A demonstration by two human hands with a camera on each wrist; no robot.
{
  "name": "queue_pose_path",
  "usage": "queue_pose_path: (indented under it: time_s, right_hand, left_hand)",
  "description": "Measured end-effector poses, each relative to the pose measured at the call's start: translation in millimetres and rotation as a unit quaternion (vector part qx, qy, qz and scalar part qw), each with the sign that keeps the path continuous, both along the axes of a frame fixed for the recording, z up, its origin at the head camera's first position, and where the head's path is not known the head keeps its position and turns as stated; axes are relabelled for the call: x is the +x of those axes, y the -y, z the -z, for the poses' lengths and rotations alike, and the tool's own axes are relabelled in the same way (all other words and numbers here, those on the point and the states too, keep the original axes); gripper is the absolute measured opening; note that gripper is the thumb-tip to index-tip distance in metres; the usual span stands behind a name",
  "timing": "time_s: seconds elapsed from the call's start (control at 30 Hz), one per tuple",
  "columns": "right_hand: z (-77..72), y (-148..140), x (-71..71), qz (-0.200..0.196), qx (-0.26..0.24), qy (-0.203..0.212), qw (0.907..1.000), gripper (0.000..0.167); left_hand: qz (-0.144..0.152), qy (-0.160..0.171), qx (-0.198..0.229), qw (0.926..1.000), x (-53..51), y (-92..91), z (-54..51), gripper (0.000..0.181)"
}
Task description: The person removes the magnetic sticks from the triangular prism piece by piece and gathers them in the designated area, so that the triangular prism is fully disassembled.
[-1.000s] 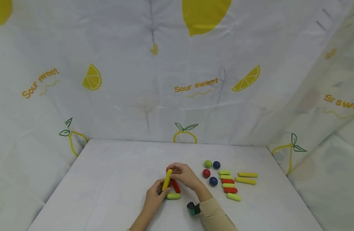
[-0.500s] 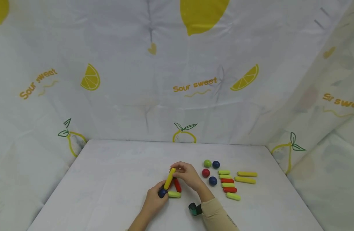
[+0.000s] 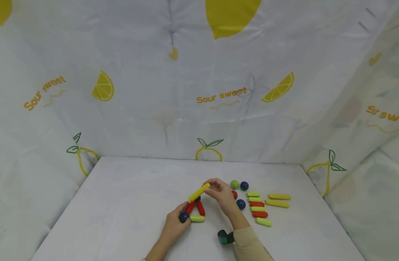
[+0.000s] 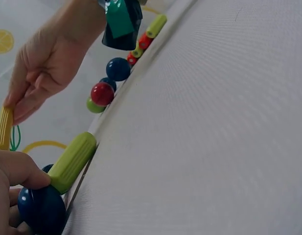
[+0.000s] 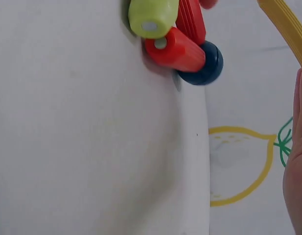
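Brightly yellow stick (image 3: pixel 200 192), slim, ridged lengthwise, tilted

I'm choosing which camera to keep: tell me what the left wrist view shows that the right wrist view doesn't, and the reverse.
Left wrist only: the red ball, the green ball, the row of sticks and the dark wrist band.
Right wrist only: two red sticks angled toward a blue ball.
Both: the right hand, the yellow stick it holds and a light green stick.
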State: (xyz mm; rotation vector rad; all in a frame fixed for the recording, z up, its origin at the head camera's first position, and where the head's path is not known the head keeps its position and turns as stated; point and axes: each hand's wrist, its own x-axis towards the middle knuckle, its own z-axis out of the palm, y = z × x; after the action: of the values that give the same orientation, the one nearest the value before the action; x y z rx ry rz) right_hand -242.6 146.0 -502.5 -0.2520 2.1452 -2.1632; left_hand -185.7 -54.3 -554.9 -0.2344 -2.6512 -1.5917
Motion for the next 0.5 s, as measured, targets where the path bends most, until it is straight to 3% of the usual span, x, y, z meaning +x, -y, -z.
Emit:
queue_pose_path:
  time_s: [0.37, 0.5]
  right_hand:
    - [-10.4, -76.6, 26.8, 0.074, -0.072, -0.021, 0.9944, 0.043]
    - [-10.7, -111.5, 40.9, 0.12, -0.082, -0.025, 0.989, 0.032]
  left_hand:
    - [-0.021, -0.021, -0.003, 0.9996, -0.2, -1.8, 3.0, 0.053]
    - [-0.019, -0.029, -0.004, 0.9994, -0.7, -1.7, 4.4, 0.051]
